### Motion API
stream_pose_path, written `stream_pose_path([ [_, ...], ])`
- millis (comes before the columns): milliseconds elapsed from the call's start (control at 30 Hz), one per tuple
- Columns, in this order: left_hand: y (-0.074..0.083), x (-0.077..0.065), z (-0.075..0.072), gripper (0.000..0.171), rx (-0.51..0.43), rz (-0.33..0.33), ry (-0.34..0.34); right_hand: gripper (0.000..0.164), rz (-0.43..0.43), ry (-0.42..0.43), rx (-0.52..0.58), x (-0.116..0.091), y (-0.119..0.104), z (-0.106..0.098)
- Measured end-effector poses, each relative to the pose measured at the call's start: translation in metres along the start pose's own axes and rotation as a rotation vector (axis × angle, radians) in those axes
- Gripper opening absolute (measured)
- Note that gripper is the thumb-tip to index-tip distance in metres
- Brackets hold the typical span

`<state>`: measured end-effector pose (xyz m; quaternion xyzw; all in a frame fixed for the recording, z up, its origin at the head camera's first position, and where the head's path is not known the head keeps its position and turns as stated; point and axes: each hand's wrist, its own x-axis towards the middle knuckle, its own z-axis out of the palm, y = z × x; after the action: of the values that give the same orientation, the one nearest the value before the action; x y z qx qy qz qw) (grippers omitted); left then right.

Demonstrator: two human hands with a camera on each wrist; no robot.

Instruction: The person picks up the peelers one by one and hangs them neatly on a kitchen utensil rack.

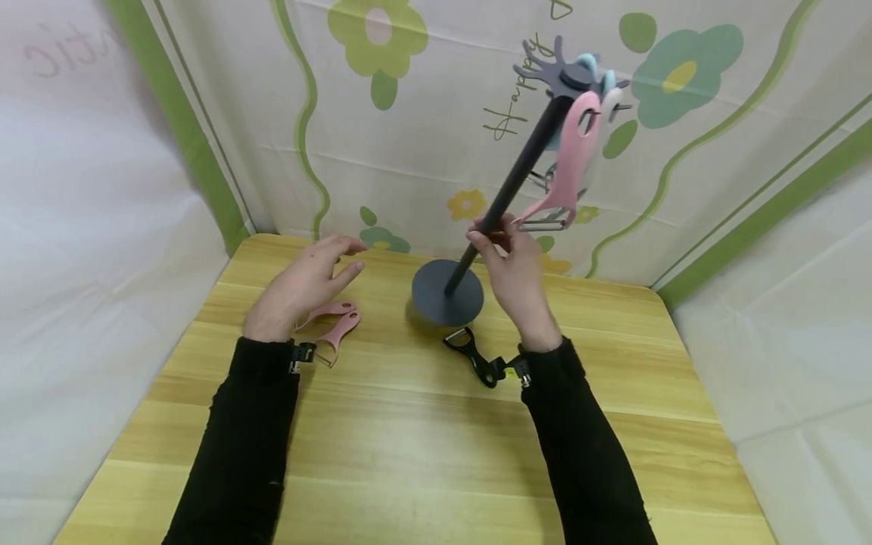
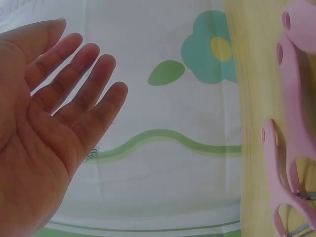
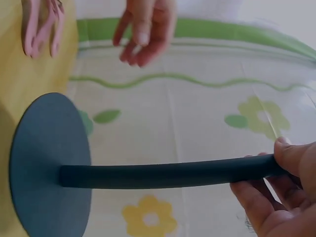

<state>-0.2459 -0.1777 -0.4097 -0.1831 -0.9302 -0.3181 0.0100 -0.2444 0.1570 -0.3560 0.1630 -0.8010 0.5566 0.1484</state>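
A dark stand (image 1: 518, 170) is at the back of the counter (image 1: 409, 454), its round base low and its pronged top high. The right hand (image 1: 514, 272) curls its fingers and thumb around the pole. A pink peeler (image 1: 575, 159) hangs from a prong, with pale ones partly hidden behind it. A black peeler (image 1: 473, 356) lies near the base. The left hand (image 1: 303, 280), holding nothing, hovers open with loosely extended fingers near pink peelers (image 1: 343, 327) on the counter. Flower-printed fabric (image 1: 402, 151) stands behind.

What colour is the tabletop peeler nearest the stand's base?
The peeler is black, best seen in the head view.
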Motion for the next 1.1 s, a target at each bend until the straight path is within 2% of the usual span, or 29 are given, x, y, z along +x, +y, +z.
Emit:
stream_pose_path([
  [267,0.005,0.003,0.008,0.045,0.01,0.029,-0.017,0.032,0.038,0.027,-0.083,-0.007,0.009,-0.033],
  [500,0.009,0.008,0.013,0.042,0.021,0.064,-0.033,0.023,0.069,0.077,-0.107,-0.011,0.028,-0.05],
  [633,0.01,0.008,0.016,0.042,0.01,0.067,-0.043,0.021,0.099,0.103,-0.126,-0.012,0.041,-0.056],
  [833,0.013,0.005,0.02,0.042,0.025,0.07,-0.058,0.019,0.14,0.101,-0.103,-0.015,0.056,-0.059],
  [1100,0.019,0.005,0.026,0.042,0.052,0.081,-0.075,0.019,0.182,0.092,-0.126,-0.014,0.07,-0.061],
])
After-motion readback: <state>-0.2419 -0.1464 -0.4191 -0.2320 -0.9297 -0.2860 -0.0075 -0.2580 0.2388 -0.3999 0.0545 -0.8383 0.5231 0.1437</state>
